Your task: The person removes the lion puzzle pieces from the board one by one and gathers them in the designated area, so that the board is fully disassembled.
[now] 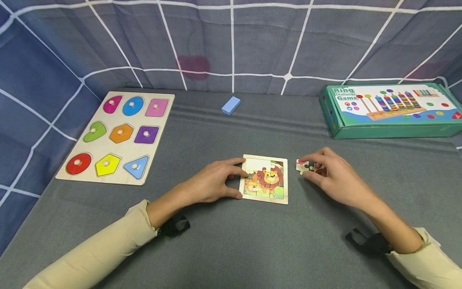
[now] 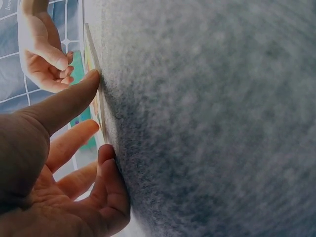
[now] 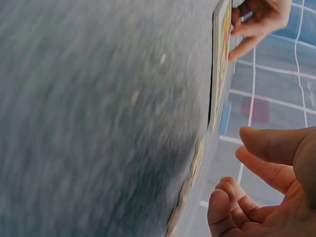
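Near the middle of the grey cloth-covered table (image 1: 231, 249), well short of its far edge: square pale-wood puzzle frame with lion picture (image 1: 286, 180), unfilled toward its far left corner. At the frame's left edge, left hand (image 1: 216, 180), thumb and fingers spread wide against the wood, presumably to stop it sliding. Just beyond the right edge, loose printed puzzle pieces (image 1: 301, 166), probably kept there for easy reach; above them, right hand (image 1: 333, 174), fingers curved, thumb apart, apparently gripping nothing. Toward the left edge, pale board with nine coloured knobbed shapes (image 1: 124, 148); near the far edge, blue rectangular block (image 1: 231, 105); at the far right corner, green cardboard game box (image 1: 390, 132), all presumably set aside. Cloth matt, creased toward the far edge. Behind, hanging blue-grey fabric with white grid lines (image 1: 263, 48), blotched red.
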Demonstrator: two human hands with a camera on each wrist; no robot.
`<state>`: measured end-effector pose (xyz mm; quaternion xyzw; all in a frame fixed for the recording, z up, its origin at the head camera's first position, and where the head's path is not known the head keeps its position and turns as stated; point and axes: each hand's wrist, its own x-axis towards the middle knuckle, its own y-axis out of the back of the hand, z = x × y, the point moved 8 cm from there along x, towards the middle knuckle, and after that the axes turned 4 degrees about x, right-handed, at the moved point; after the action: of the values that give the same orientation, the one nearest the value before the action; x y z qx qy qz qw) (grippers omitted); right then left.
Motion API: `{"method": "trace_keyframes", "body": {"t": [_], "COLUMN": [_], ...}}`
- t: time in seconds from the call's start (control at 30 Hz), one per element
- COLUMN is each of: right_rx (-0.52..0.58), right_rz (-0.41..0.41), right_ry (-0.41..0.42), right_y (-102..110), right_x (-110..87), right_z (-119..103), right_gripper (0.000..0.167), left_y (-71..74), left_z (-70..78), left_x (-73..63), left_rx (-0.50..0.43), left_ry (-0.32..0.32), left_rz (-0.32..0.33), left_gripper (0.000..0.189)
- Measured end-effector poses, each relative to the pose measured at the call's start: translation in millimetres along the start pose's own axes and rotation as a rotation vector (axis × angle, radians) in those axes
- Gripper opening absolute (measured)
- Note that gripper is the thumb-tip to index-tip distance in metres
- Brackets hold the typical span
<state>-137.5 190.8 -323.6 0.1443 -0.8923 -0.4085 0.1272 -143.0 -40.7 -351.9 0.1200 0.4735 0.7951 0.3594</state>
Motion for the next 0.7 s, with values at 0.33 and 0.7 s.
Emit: {"method": "trace_keyframes", "body": {"t": [0.33,0.7], "right_rx": [0.052,-0.019], "right_rz": [-0.073,-0.180], "right_ry": [-0.002,0.019], "right_y": [-27,-52], "right_x": [10.9,25.1], "right_z": [-18,-27], "right_gripper": [0.028,0.028], "left_y": [-0.2,-0.5], "left_z": [-1.1,-1.3], "left_x": [0.7,0.7], "left_rx": [-0.002,-0.004], "left_ry": [0.005,0.015], "left_rz": [-0.002,-0.013], "left_gripper": [0.053,0.052]}}
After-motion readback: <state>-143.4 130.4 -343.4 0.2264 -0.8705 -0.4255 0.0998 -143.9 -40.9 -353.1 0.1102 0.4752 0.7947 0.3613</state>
